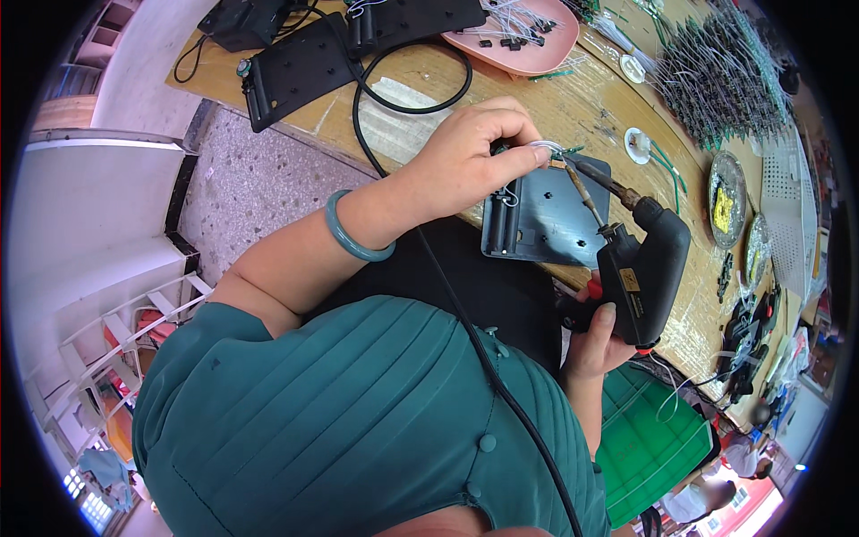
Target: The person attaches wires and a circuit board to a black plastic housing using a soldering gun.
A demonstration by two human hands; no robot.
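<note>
Left hand (465, 157) pinches thin white wires (544, 146) at the far edge of a grey plastic panel (546, 219) lying on the wooden bench (573, 107). Right hand (598, 336) is wrapped around a black soldering gun (640, 268), near right, tip (573, 174) touching the wires. Pink tray (537, 45) far behind, black cable (403, 98) looping left
</note>
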